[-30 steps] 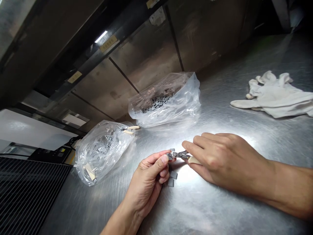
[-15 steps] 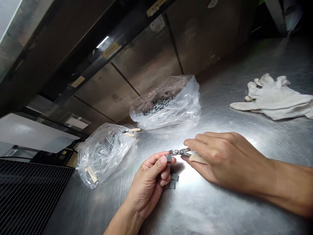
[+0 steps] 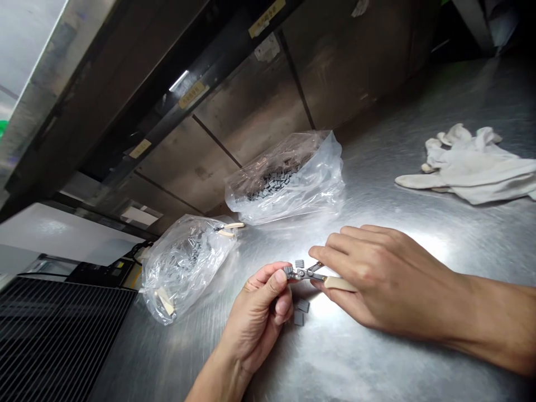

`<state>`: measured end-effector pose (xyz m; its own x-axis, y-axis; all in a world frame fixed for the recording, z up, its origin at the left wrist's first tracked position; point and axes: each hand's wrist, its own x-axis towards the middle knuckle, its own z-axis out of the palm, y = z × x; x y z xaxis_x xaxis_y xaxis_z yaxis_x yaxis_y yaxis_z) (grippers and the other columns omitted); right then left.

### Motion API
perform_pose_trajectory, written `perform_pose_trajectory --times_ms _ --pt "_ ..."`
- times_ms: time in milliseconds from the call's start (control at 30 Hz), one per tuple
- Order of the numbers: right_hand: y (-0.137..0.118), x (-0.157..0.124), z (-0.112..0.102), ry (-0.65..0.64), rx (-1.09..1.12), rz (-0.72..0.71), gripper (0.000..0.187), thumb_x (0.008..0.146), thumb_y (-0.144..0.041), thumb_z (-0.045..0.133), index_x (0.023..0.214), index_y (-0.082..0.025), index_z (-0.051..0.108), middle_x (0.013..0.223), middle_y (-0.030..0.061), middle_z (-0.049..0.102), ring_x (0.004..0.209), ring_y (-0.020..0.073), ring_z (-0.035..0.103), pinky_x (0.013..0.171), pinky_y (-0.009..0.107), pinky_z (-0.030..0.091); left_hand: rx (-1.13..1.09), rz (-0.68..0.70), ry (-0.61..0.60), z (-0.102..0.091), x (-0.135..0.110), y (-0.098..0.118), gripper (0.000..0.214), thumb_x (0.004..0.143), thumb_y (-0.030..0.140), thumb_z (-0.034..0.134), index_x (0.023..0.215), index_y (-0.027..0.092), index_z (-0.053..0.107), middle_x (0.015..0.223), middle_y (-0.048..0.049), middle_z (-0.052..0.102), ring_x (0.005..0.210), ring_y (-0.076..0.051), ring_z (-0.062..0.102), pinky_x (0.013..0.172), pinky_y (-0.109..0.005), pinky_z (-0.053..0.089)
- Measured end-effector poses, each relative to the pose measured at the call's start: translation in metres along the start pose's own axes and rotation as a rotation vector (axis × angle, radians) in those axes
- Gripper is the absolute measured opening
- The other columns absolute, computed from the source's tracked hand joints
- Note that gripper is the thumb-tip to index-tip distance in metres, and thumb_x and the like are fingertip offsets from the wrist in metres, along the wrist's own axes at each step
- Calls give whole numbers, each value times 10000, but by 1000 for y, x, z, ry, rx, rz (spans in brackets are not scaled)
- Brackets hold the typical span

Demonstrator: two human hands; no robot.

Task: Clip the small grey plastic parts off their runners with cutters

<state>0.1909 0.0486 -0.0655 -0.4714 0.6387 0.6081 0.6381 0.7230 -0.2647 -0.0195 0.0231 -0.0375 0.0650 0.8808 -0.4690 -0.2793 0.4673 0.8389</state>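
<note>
Head view: the left hand point(image 3: 259, 310) pinches a small grey ridged piece point(image 3: 288, 272) between thumb and forefinger, its other fingers curled in below. The right hand point(image 3: 371, 273) is wrapped around cream-handled pliers point(image 3: 310, 273), whose handles stand apart; the tips appear to meet the piece's edge, though whether they bite is too small to tell. With the tips this near the left fingertips, a slip off the ridged edge could nip bare skin. So little of the piece is pinched that a hard squeeze or twist might spin it loose, or mark its face if the tips sit off line.

Just beyond the pinch lies one loose grey piece point(image 3: 299, 263), and nearer the person lie two more grey pieces point(image 3: 303, 306), all on the smooth worktop point(image 3: 377, 363); a brushing wrist or knuckle could scatter or mix them. Farther out, a second cream-handled tool point(image 3: 231, 226) rests at the edge of the left bag point(image 3: 156, 268), where a tug on the plastic might drop it. Behind stands another bag point(image 3: 322, 195) of grey pieces, its slack film liable to spill if knocked.
</note>
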Motion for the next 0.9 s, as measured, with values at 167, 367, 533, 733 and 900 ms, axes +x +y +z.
perform_pose_trajectory --times_ms 167,367,533,733,900 --pt "1 2 0 5 1 -26 34 836 -217 617 806 -221 601 728 4 557 683 214 505 655 356 305 -15 -4 -1 -1 2 0 352 669 367 941 882 169 743 459 62 491 430 -46 349 451 -157 242" --pt "1 1 -2 -29 11 -24 81 804 -179 637 783 -224 573 703 -12 559 644 196 503 633 346 304 -37 -6 12 -1 2 0 344 638 334 962 848 160 752 474 59 477 457 -46 356 467 -163 257" --pt "1 0 -5 -56 11 -21 99 789 -191 667 779 -226 574 693 -12 572 626 199 519 606 348 292 -29 -9 21 -1 1 0 338 634 336 963 835 159 756 476 58 466 464 -50 356 472 -170 255" --pt "-1 -2 -4 -85 26 10 76 804 -203 673 791 -224 601 688 -10 607 592 198 545 577 349 279 -28 -11 32 0 1 0 325 632 326 964 827 162 762 479 56 463 473 -53 367 475 -169 264" --pt "-2 -2 -2 -131 51 64 38 836 -202 620 801 -216 624 680 -2 622 569 191 553 583 346 275 -34 6 6 -1 2 0 296 663 297 948 844 148 767 558 29 544 492 -44 384 474 -158 289"
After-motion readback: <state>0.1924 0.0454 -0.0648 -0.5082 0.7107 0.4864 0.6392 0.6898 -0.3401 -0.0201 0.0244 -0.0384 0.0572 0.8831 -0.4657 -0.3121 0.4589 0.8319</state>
